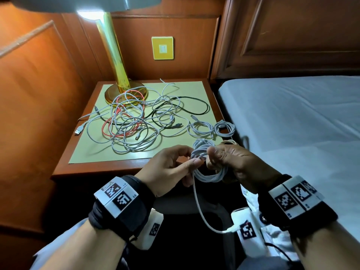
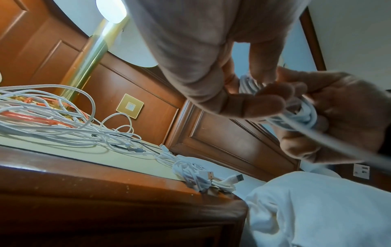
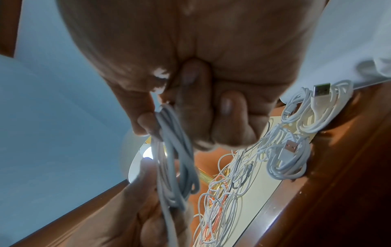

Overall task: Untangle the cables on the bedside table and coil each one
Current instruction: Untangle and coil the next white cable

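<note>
My right grip [image 1: 231,160] is clamped on the white cable coil [image 1: 209,172], fingers curled round the bundle, thumb pressed on its top loops; the right wrist view shows the strands [image 3: 169,150] running down past my curled fingertips [image 3: 146,123]. My left grip [image 1: 173,168] pinches the same coil from the 9 o'clock side, thumb tip against the loops; in the left wrist view the left thumb [image 2: 253,103] lies across the strands. Coil is held in the air just off the near edge of the surface [image 1: 109,166], at about 5 o'clock from its centre; one loose tail [image 1: 202,211] hangs from the coil toward 6 o'clock, ending in a white plug [image 1: 231,228].

On the surface: the tangled pile [image 1: 134,123] of white, orange-red and black cables sits at centre and toward 10 o'clock, some strands lying over the lamp base [image 1: 124,92]; a grey USB plug [image 1: 78,131] pokes over the edge at 9 o'clock. Two finished white coils lie side by side at 4 o'clock: left coil [image 1: 200,129], right coil [image 1: 224,129], the latter at the very edge next to the bed [image 1: 302,117]. More loops show behind my right hand; too hidden to tell whether they are separate coils. Yellow wall switch [image 1: 162,48] at 12 o'clock.
</note>
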Action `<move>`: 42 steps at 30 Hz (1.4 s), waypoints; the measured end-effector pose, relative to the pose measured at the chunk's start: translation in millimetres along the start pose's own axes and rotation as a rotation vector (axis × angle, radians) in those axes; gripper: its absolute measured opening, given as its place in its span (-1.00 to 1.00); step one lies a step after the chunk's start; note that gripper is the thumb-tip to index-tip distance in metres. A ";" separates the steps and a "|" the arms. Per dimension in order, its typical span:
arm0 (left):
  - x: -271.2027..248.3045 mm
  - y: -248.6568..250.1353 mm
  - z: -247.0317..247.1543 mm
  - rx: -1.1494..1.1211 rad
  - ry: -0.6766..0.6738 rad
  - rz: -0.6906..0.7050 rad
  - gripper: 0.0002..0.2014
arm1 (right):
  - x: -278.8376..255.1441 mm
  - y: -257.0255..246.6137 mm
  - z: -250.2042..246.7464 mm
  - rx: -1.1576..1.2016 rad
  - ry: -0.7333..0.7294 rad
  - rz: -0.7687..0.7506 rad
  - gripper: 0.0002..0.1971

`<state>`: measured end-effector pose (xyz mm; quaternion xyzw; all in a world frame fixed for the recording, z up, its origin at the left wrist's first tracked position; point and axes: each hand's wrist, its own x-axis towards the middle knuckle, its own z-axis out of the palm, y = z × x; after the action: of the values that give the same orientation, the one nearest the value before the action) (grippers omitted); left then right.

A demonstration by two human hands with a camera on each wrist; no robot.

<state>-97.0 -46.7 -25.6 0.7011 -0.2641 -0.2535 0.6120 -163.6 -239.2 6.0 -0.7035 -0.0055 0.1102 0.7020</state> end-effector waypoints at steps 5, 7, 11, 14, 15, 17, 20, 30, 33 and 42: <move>1.6 2.2 -1.5 -0.076 -0.031 0.040 -0.78 | 5.0 6.1 -4.3 0.034 0.022 0.042 -0.58; 2.6 3.8 -0.9 -0.117 0.014 0.037 -0.73 | 6.5 7.3 -6.2 0.008 0.056 0.042 -0.53; 7.5 5.7 -6.6 -0.305 0.241 0.021 -0.68 | 8.3 5.1 -14.0 0.170 0.230 0.118 -0.46; 10.8 3.8 -13.2 -0.357 0.441 0.051 -0.75 | 10.1 6.2 -15.3 0.231 0.337 0.147 -0.53; 11.8 2.6 -14.2 -0.355 0.491 0.065 -0.77 | 10.9 7.3 -13.9 0.248 0.330 0.149 -0.49; 13.5 0.6 -13.9 -0.334 0.558 0.089 -0.78 | 12.4 9.3 -9.1 0.305 0.275 0.144 -0.27; 15.7 -3.1 -14.0 -0.251 0.626 0.099 -0.77 | 11.7 11.5 -1.0 0.316 0.181 0.079 -0.02; 12.6 3.4 0.8 -0.291 0.503 0.118 -0.74 | 18.2 22.2 5.5 0.222 0.616 -0.029 -0.80; 8.5 11.3 6.6 -0.424 0.333 0.132 -0.74 | 19.8 26.3 2.6 0.239 0.648 -0.014 -0.69; 6.5 11.9 8.3 -0.395 0.256 0.052 -0.71 | 15.1 16.0 4.4 0.253 0.511 -0.026 -0.85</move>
<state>-98.5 -58.5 -15.1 0.5872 -0.1478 -0.1934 0.7720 -151.9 -232.6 -12.0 -0.6151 0.1764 -0.0800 0.7643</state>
